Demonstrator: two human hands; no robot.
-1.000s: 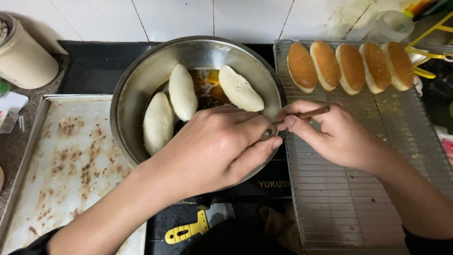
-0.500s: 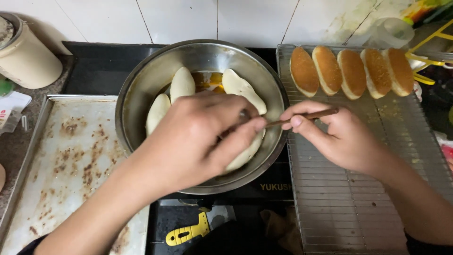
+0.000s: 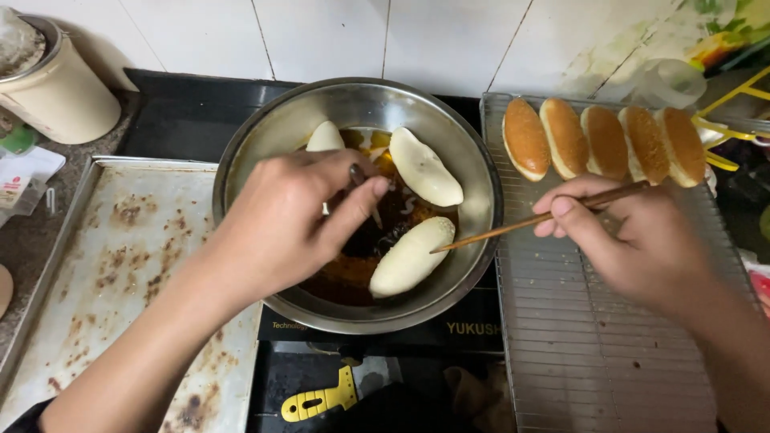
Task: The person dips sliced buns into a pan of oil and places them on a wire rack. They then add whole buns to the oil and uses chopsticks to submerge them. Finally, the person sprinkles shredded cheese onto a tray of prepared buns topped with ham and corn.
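Note:
A steel pan [image 3: 241,152] holds dark oil and three pale dough pieces: one at the back left [image 3: 325,136], one at the back right [image 3: 425,168], one at the front [image 3: 411,256]. My left hand [image 3: 281,224] hovers over the pan's left half, pinching a short dark stick [image 3: 365,192] that points down into the oil. Over the wire rack, my right hand [image 3: 642,240] grips a long wooden chopstick [image 3: 529,220]. Its tip rests against the front dough piece.
Several browned buns [image 3: 605,140] stand in a row at the back of the wire rack [image 3: 593,353]. A stained metal tray [image 3: 120,265] lies to the left, a cream canister [image 3: 56,88] behind it. The pan sits on a black cooktop [image 3: 385,329]; a yellow-handled tool [image 3: 321,397] lies below.
My left hand has shifted left and now covers less of the pan. The dough pieces have moved apart, and the chopstick tip in my right hand has reached the front piece.

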